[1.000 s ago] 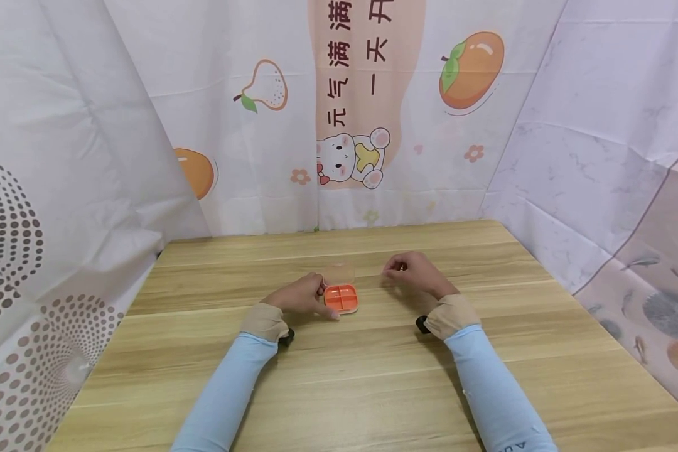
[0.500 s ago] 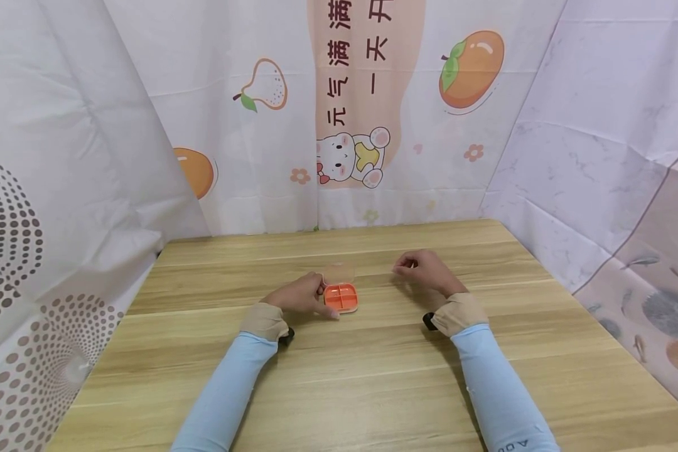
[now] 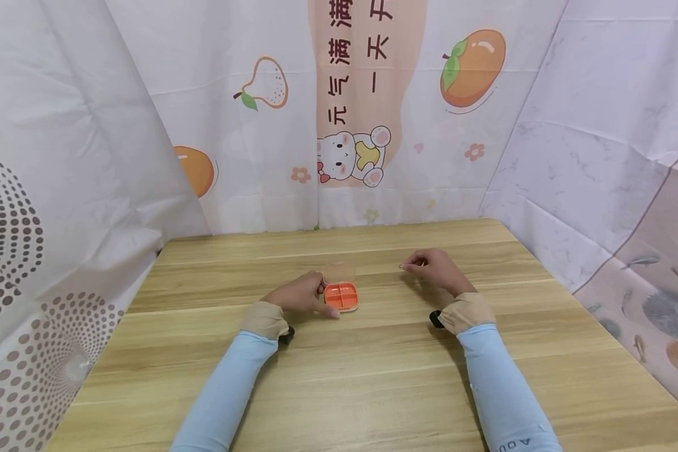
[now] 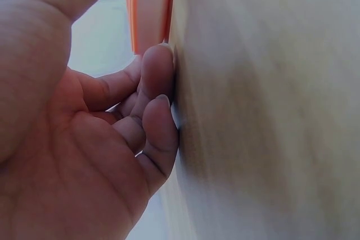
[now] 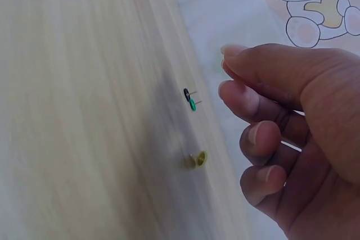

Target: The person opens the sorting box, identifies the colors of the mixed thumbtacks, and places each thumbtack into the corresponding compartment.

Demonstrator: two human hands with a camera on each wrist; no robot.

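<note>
A small orange pill box [image 3: 341,297] with crossed dividers sits on the table in the head view, its clear lid [image 3: 339,272] folded back behind it. My left hand [image 3: 301,294] grips its left side, thumb at the front edge and fingers at the back corner. In the left wrist view the orange box edge [image 4: 151,12] shows above the curled fingers. My right hand [image 3: 434,269] hovers at the right. In the right wrist view a gap parts its thumb and index finger. Near them lie a black thumbtack [image 5: 187,95], a green thumbtack [image 5: 193,105] and a gold thumbtack [image 5: 201,158].
The wooden table [image 3: 339,376] reaches back to a printed curtain [image 3: 260,157]. More hanging cloth [image 3: 576,157] closes off the right side, and a dotted sheet [image 3: 90,188] hangs at the left.
My right hand has drifted to the right, away from the pill box. The left hand and the box stay where they were.
</note>
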